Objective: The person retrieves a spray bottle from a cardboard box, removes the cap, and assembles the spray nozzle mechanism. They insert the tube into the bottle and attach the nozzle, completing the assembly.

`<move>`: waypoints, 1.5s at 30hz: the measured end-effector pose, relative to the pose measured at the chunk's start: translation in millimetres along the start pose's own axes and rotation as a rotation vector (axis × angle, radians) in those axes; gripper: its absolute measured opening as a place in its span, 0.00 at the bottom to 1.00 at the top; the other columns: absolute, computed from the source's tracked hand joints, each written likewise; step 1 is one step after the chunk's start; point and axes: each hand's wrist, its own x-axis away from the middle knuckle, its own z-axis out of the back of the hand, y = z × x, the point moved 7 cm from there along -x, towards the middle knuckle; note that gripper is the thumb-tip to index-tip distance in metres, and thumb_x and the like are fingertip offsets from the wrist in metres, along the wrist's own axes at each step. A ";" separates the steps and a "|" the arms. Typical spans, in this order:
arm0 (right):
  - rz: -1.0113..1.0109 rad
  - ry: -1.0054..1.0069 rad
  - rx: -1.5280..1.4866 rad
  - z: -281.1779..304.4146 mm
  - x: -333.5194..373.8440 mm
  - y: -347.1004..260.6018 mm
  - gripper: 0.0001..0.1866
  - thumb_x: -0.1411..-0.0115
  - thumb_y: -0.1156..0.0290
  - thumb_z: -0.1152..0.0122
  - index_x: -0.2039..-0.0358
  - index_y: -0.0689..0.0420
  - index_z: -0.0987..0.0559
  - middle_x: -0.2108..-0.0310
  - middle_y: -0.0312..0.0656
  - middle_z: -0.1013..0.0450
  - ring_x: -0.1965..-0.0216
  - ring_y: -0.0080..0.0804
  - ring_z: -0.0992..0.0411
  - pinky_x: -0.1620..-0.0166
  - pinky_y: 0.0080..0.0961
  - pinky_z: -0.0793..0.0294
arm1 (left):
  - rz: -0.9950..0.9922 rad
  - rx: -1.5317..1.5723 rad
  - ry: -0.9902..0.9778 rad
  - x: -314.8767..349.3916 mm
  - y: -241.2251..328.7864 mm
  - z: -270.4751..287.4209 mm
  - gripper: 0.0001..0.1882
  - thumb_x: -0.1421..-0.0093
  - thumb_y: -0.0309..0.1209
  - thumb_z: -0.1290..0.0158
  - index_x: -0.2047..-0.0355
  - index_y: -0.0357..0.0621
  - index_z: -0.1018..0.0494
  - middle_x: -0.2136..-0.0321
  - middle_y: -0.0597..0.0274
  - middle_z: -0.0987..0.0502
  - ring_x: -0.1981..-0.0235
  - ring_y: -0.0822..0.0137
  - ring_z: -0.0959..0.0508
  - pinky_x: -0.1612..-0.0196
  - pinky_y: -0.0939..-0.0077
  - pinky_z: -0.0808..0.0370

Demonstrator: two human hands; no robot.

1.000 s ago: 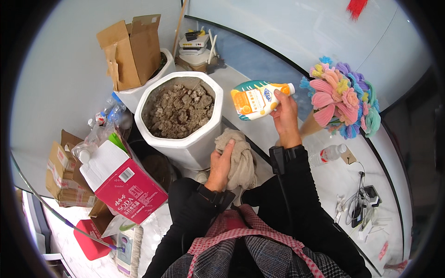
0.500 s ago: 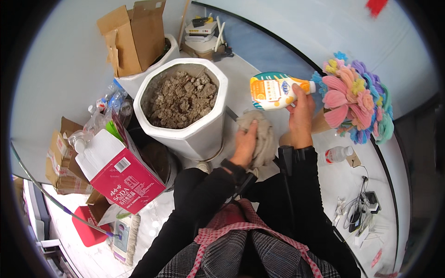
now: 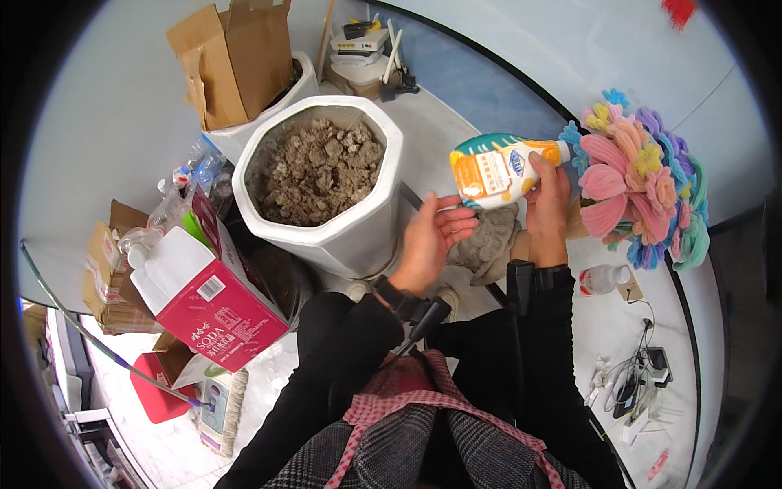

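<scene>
Pale marble-look floor (image 3: 261, 399). Orange-white-teal plastic bottle (image 3: 495, 171) above it, right hand (image 3: 548, 196) wrapped round its neck end. Left hand (image 3: 425, 243) loosely open, empty, fingertips by the bottle; contact unclear. Crumpled grey-beige cloth (image 3: 493, 243) below, off the right edge of white octagonal soil-filled pot (image 3: 342, 246).

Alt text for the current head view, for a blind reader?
A person's right grip holds a white, orange and teal bottle near its capped end; the open left grip is near its base. A crumpled grey cloth shows below; a white planter of soil stands left, colourful flowers right.
</scene>
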 end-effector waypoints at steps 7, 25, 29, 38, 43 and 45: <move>-0.028 -0.328 0.022 -34.0 4.9 3.1 0.23 0.45 0.66 0.36 0.50 0.64 0.24 0.58 0.41 0.24 0.55 0.27 0.25 0.52 0.25 0.26 | -0.109 -0.142 -0.106 26.5 41.8 -5.3 0.31 0.30 0.53 0.54 0.40 0.40 0.38 0.45 0.50 0.27 0.46 0.59 0.22 0.48 0.57 0.20; 0.051 -0.363 0.101 -85.2 44.1 9.2 0.22 0.42 0.75 0.32 0.48 0.63 0.27 0.57 0.41 0.24 0.61 0.24 0.24 0.58 0.22 0.22 | -0.309 -0.224 -0.196 34.8 55.1 -1.3 0.30 0.34 0.38 0.41 0.38 0.41 0.41 0.48 0.59 0.26 0.53 0.68 0.22 0.51 0.70 0.21; 0.087 -0.213 0.042 -74.2 38.3 5.0 0.23 0.41 0.75 0.33 0.47 0.64 0.28 0.56 0.41 0.24 0.61 0.25 0.23 0.57 0.23 0.22 | -0.404 -0.474 -0.015 55.0 74.9 2.1 0.30 0.33 0.32 0.43 0.35 0.40 0.42 0.51 0.57 0.24 0.55 0.69 0.21 0.53 0.72 0.21; 0.133 0.057 0.146 -41.5 -19.9 62.6 0.30 0.48 0.71 0.25 0.46 0.63 0.28 0.56 0.43 0.24 0.59 0.30 0.23 0.55 0.28 0.22 | -1.540 -1.582 0.451 63.2 388.6 -71.4 0.20 0.41 0.32 0.43 0.50 0.40 0.27 0.60 0.48 0.20 0.60 0.55 0.18 0.56 0.67 0.23; 0.132 0.111 0.517 -38.4 -42.1 113.5 0.35 0.55 0.65 0.21 0.47 0.56 0.28 0.56 0.45 0.22 0.56 0.40 0.23 0.53 0.36 0.24 | -1.306 -2.306 0.658 4.9 537.7 -16.7 0.40 0.49 0.37 0.36 0.36 0.44 0.37 0.40 0.47 0.31 0.39 0.46 0.32 0.38 0.57 0.31; 0.110 0.122 0.591 -33.7 -51.3 130.0 0.37 0.56 0.63 0.21 0.46 0.54 0.28 0.55 0.47 0.21 0.54 0.45 0.22 0.51 0.39 0.24 | -1.127 -2.418 0.637 -18.2 561.0 3.9 0.44 0.50 0.38 0.35 0.34 0.44 0.40 0.38 0.46 0.33 0.37 0.46 0.33 0.37 0.57 0.32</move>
